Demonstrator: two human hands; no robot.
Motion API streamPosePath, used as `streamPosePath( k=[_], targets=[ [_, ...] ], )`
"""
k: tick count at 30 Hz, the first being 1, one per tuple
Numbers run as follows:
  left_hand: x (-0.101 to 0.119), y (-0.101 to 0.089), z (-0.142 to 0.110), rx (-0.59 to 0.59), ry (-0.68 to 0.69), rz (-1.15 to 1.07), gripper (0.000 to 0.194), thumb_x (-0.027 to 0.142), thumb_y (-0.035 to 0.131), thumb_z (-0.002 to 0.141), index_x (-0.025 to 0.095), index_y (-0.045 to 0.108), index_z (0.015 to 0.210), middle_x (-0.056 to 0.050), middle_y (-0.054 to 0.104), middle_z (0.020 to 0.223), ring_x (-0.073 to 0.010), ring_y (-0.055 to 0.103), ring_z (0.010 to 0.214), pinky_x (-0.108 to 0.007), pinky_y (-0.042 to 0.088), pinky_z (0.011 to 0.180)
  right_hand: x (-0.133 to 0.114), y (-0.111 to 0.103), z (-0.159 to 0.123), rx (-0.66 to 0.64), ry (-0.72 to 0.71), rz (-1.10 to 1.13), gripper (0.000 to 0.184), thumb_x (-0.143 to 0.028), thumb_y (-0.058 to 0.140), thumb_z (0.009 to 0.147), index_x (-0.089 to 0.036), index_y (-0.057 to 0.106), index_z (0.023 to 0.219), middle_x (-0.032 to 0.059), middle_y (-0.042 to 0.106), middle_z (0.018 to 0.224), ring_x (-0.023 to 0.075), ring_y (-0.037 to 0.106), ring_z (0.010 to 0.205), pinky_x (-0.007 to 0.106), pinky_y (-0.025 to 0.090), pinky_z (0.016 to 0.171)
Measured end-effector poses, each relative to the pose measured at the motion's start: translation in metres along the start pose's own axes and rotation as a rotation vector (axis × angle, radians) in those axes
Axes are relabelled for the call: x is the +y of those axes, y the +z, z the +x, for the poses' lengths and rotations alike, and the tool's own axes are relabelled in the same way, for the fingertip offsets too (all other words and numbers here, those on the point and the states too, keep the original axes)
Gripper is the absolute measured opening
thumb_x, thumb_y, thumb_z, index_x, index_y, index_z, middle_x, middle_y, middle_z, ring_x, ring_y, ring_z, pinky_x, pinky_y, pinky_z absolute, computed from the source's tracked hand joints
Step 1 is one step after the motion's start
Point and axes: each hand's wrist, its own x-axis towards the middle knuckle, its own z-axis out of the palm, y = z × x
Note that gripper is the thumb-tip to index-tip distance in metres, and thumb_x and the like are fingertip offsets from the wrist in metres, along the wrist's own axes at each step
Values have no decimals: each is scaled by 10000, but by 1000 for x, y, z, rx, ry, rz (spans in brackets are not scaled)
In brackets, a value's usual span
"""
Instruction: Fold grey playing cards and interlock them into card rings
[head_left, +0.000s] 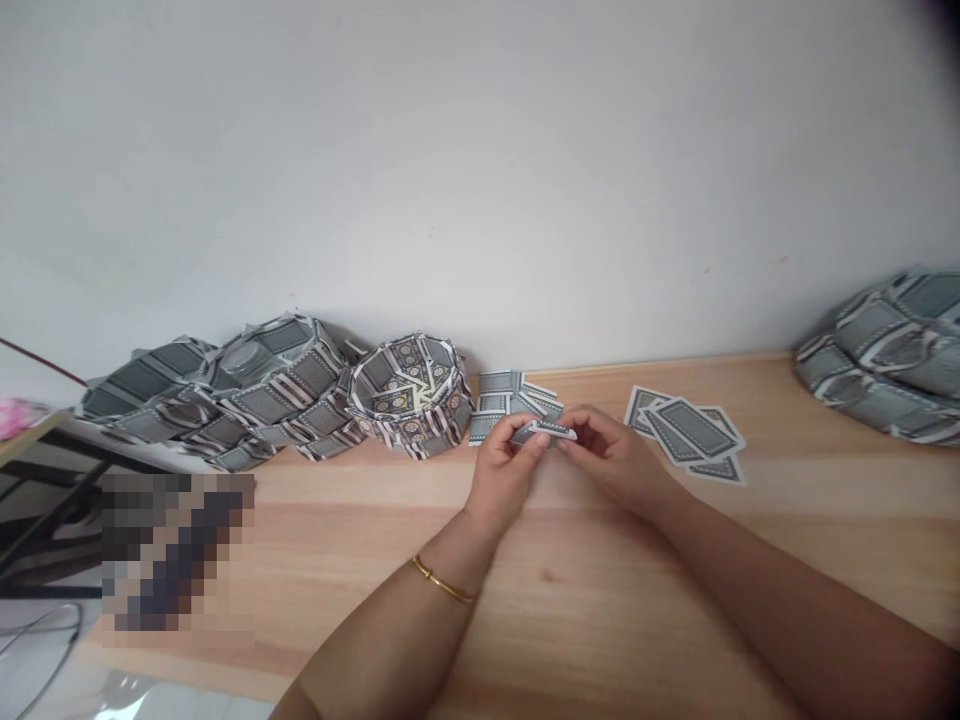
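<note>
Between my two hands is a grey-and-white playing card [553, 429], folded up at its edges. The fingers of my left hand [504, 462] pinch its left end, with the thumb on the near side. On the other end, my right hand [606, 455] grips with thumb and fingertips. Just behind my left hand lie several folded cards [501, 388] in a small cluster. To the right of my right hand, several flat cards [694, 430] overlap loosely, patterned backs up.
A round basket of folded cards [409, 400] stands left of the hands. Larger woven card pieces [270, 375] sit farther left, and another [892, 350] at the far right. All rest on the wooden table [570, 600] against a white wall [480, 180].
</note>
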Motion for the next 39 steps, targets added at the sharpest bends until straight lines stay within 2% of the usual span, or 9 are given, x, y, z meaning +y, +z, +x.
streamPosePath(
  k=[5, 10, 13, 16, 21, 27, 32, 39],
  targets=[
    [-1, 0, 0, -2, 36, -6, 230, 356, 656, 775, 200, 604, 936, -10, 607, 912, -159, 525, 902, -285, 386, 872, -1, 3, 0, 88, 46, 94, 193, -318, 645, 783, -241, 556, 937, 10, 576, 848, 159, 549, 766, 289, 463, 694],
    [-1, 0, 0, -23, 55, -21, 204, 330, 640, 794, 191, 579, 931, -9, 586, 918, -150, 514, 921, -286, 390, 894, -7, 4, 0, 147, 66, 155, 202, -343, 673, 757, -232, 513, 809, 7, 576, 837, 154, 558, 772, 291, 468, 707],
    [-1, 1, -2, -73, 29, -88, 204, 331, 623, 811, 200, 555, 953, -12, 563, 952, -146, 518, 920, -304, 437, 876, -9, 3, 0, 160, 75, 143, 195, -356, 666, 761, -225, 524, 788, 13, 579, 850, 158, 564, 793, 300, 473, 729],
    [0, 3, -4, -121, -9, -158, 223, 352, 619, 810, 212, 530, 959, -18, 539, 1002, -153, 529, 926, -326, 498, 823, -9, 3, -1, 156, 67, 137, 172, -352, 652, 780, -229, 539, 819, 13, 583, 851, 159, 569, 793, 304, 479, 732],
    [7, 5, -7, -140, 16, -40, 240, 354, 628, 806, 200, 524, 959, -5, 553, 887, -124, 549, 824, -287, 513, 788, -9, 4, -3, 139, -6, 112, 99, -303, 613, 821, -236, 541, 837, 16, 575, 847, 159, 572, 802, 296, 487, 724],
    [12, 6, -9, -124, 50, 13, 278, 426, 550, 846, 177, 573, 967, -40, 584, 953, -152, 572, 870, -317, 532, 802, -9, 5, -5, 123, -117, 103, 47, -252, 590, 847, -241, 553, 875, 13, 569, 894, 145, 568, 853, 272, 476, 762],
    [11, 4, -8, -95, 103, 82, 247, 391, 553, 852, 175, 619, 954, -51, 604, 934, -148, 577, 857, -283, 527, 774, -11, 4, -6, 106, -137, 64, 28, -244, 571, 865, -239, 555, 887, 25, 582, 904, 162, 563, 883, 290, 459, 777],
    [10, 4, -7, -82, 92, 28, 250, 393, 580, 833, 173, 641, 935, -57, 610, 941, -161, 577, 873, -293, 516, 771, -14, 3, -6, 81, -129, -12, 65, -269, 542, 884, -221, 548, 840, 29, 593, 868, 170, 562, 853, 309, 431, 783]
  ],
)
